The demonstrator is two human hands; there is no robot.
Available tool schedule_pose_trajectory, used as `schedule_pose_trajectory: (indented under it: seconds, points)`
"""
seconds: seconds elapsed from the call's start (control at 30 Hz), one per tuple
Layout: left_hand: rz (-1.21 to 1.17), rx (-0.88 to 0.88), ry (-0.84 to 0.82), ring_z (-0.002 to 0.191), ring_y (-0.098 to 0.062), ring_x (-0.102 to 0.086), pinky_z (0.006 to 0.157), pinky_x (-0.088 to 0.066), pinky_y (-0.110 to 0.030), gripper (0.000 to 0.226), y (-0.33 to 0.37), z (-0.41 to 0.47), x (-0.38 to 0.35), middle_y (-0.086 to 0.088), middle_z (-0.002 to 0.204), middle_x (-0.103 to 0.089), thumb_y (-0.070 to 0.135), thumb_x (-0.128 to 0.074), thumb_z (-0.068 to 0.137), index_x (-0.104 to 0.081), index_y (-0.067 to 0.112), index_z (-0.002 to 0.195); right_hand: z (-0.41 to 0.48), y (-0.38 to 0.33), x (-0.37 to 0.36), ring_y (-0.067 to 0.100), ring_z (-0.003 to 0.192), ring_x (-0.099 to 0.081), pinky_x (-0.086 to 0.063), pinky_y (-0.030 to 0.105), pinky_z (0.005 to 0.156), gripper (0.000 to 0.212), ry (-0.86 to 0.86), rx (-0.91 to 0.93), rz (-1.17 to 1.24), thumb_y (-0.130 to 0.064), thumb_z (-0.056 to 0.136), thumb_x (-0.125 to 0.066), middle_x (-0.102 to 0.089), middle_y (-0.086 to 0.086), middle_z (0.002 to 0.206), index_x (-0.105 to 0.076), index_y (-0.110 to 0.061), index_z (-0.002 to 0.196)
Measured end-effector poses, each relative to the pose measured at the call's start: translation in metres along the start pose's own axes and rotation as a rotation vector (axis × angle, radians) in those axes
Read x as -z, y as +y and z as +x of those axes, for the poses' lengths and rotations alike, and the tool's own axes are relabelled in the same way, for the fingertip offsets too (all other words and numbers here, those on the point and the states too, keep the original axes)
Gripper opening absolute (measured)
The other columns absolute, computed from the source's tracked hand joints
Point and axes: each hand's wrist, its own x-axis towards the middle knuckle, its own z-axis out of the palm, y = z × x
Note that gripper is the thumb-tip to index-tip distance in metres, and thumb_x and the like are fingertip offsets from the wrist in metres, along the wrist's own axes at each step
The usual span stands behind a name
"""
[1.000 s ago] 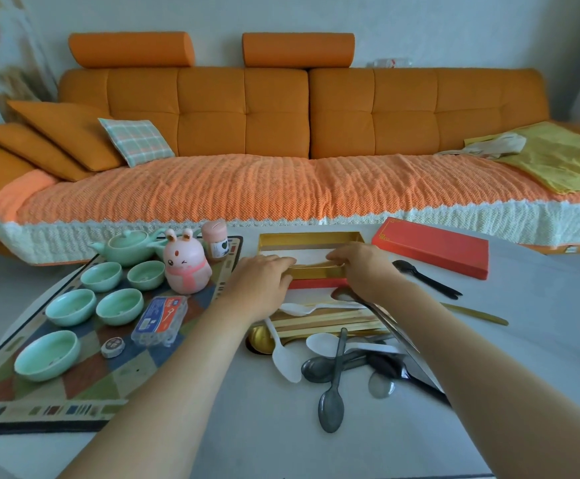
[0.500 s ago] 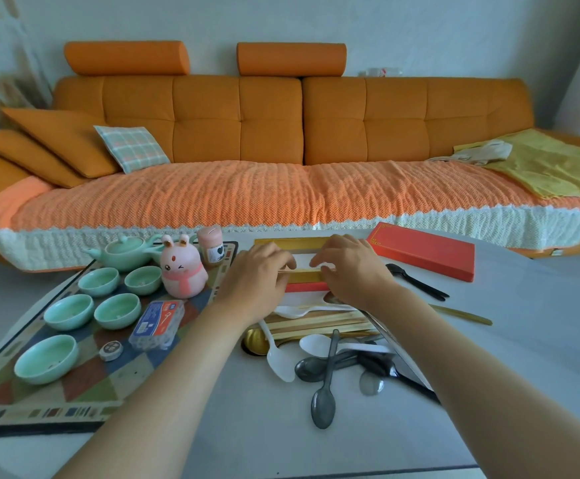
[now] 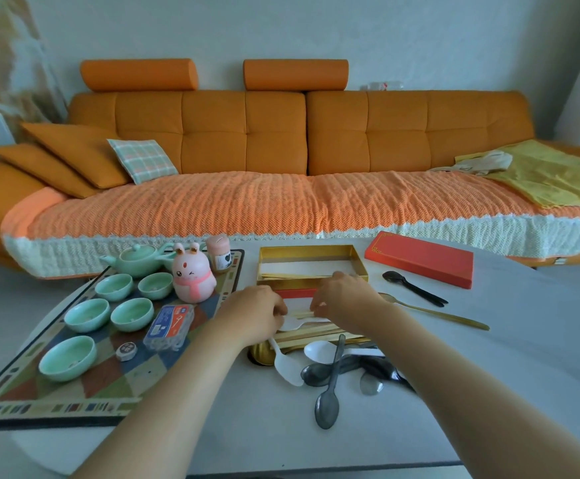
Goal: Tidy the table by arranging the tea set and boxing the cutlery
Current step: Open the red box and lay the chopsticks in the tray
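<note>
Flanking the gold box (image 3: 312,283), red lid (image 3: 419,262) and pink rabbit figure (image 3: 191,280)

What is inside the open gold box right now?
Inside the gold box, pale chopsticks lie along the near wall; the rest of its floor shows bare. The right hand hides the near right corner.

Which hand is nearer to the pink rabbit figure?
Left. The left hand lies just right of the pink rabbit figure; the right hand is farther right, by the gold box.
</note>
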Motion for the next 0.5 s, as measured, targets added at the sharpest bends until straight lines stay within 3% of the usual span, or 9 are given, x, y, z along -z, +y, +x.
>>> schedule_pose_trajectory:
  seconds: [0.13,0.3,0.4,0.5]
  points:
    - [-0.027,-0.005,0.008,0.107,-0.012,-0.059,0.091,-0.049,-0.031,0.028,-0.001,-0.003,0.001,0.01,0.121,-0.063,0.031,-0.056,0.093,-0.066,0.032,0.119,0.003,-0.005,-0.002,0.018,0.102,-0.054,-0.042,0.034,0.085,0.019,0.024,0.028,-0.05,-0.028,0.096,-0.055,-0.066,-0.007,0.108,-0.071,-0.037,0.1]
    - [-0.078,-0.001,0.06,0.113,-0.016,-0.058,0.093,-0.048,-0.035,0.031,-0.004,-0.002,-0.001,0.008,0.128,-0.062,0.038,-0.045,0.1,-0.063,0.033,0.124,0.006,-0.007,-0.004,0.017,0.104,-0.053,-0.041,0.035,0.089,0.013,0.051,0.033,0.008,-0.029,0.096,-0.055,-0.067,-0.009,0.106,-0.066,-0.035,0.101]
    - [-0.056,-0.008,0.107,0.11,-0.015,-0.059,0.087,-0.049,-0.032,0.027,-0.008,-0.001,-0.002,0.009,0.123,-0.064,0.031,-0.049,0.099,-0.065,0.034,0.12,0.007,-0.008,-0.006,0.016,0.099,-0.057,-0.04,0.031,0.084,0.015,0.078,0.014,0.149,-0.028,0.097,-0.053,-0.068,-0.009,0.103,-0.066,-0.032,0.101]
    - [-0.085,-0.019,0.154,0.102,-0.016,-0.06,0.081,-0.05,-0.031,0.027,-0.012,0.002,0.002,0.007,0.114,-0.067,0.02,-0.051,0.095,-0.07,0.031,0.111,0.004,-0.01,-0.002,0.015,0.091,-0.062,-0.05,0.03,0.079,0.012,0.088,-0.008,0.351,-0.029,0.096,-0.057,-0.068,-0.009,0.101,-0.068,-0.027,0.101]
